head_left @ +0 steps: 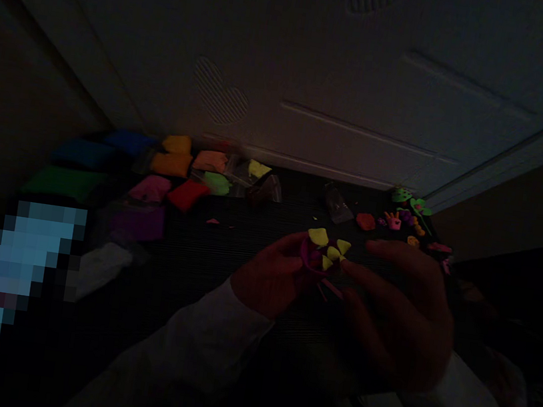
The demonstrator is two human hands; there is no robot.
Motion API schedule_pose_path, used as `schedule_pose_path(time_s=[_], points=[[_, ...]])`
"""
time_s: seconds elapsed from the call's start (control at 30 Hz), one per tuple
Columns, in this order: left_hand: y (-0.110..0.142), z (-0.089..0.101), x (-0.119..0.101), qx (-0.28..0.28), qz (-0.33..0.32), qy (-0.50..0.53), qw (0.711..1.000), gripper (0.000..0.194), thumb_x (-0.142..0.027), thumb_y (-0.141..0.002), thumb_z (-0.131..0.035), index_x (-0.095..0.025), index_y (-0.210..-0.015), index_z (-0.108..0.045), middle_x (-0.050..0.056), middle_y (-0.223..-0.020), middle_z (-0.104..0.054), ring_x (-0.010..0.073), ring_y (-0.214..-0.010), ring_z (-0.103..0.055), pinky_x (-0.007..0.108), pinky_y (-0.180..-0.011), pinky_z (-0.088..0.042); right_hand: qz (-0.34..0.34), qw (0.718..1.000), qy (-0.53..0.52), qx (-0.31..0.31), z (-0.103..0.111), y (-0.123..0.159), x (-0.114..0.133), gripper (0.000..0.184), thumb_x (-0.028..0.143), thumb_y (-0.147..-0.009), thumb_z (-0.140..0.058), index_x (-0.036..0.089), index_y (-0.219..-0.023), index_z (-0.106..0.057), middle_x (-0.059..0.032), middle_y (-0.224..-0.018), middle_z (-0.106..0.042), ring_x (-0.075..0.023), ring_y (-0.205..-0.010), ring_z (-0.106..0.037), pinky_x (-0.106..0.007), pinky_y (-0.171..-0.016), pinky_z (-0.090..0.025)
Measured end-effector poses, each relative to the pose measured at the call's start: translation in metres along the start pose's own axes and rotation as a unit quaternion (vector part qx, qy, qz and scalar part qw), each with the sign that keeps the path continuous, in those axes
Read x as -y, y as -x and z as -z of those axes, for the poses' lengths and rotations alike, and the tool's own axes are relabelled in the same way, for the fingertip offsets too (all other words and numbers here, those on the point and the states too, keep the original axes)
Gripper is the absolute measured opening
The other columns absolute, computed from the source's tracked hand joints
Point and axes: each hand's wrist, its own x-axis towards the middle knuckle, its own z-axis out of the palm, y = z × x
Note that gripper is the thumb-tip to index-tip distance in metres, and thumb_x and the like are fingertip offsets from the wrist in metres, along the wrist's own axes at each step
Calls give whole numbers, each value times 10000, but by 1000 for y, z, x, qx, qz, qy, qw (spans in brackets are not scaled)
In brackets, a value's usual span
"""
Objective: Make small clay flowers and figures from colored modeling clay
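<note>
The scene is very dim. My left hand is closed around a small purple modelling-clay piece that looks like a round cup. Several yellow clay petals sit on and in the purple piece, the largest at its far rim. My right hand is just to the right with its fingers apart. Its index fingertip is at the rightmost yellow petals, apparently touching them. Just below the purple piece lie thin pink strips; whether they touch my right thumb I cannot tell.
Bags of coloured clay, including green, red and purple, lie on the dark tabletop at left. A clear bag and a red clay lump lie beyond my hands. Small clay figures stand back right, before a pale panel.
</note>
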Motion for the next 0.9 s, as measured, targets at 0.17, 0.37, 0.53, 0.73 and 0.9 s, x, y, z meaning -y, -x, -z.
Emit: schedule_pose_path(time_s=[0.17, 0.37, 0.53, 0.73, 0.9], points=[[-2, 4, 3, -31, -15, -5, 999, 335, -92, -596, -621, -158, -923, -594, 25, -921, -638, 140, -867, -577, 248, -791, -436, 35, 999, 33, -7, -6, -3, -3, 404, 154, -650, -599, 255, -1038, -544, -62, -1113, -492, -260, -1026, -456, -451, -828, -402], [-1, 4, 5, -51, -21, -27, 998, 362, -82, -577, -633, -181, -923, -591, 12, -918, -631, 148, -863, -572, 283, -803, -414, 35, 999, 16, 0, -9, -4, -4, 391, 136, -647, -601, 234, -1022, -546, -68, -1108, -495, -250, -1030, -454, -446, -844, -400], [-2, 4, 4, -50, -29, -22, 998, 362, -78, -574, -634, -172, -921, -591, 7, -884, -637, 142, -845, -577, 272, -792, -422, 17, 1000, -15, 9, -11, -4, -2, 379, 116, -651, -592, 220, -1013, -547, -70, -1091, -501, -233, -1031, -452, -421, -853, -404], [-2, 4, 4, -50, -27, -34, 998, 356, -68, -580, -632, -173, -918, -592, 14, -899, -636, 157, -888, -570, 296, -832, -412, -1, 998, -59, 26, -10, -6, -1, 355, 97, -669, -567, 211, -1005, -547, -72, -1081, -505, -220, -1039, -451, -408, -866, -398], [-3, 3, 6, -45, -34, -32, 998, 347, -52, -575, -636, -173, -898, -605, 9, -897, -643, 143, -885, -574, 266, -814, -431, -16, 995, -89, 31, -10, -9, -1, 296, 96, -695, -540, 223, -962, -563, -62, -1046, -522, -211, -1028, -461, -405, -860, -400]])
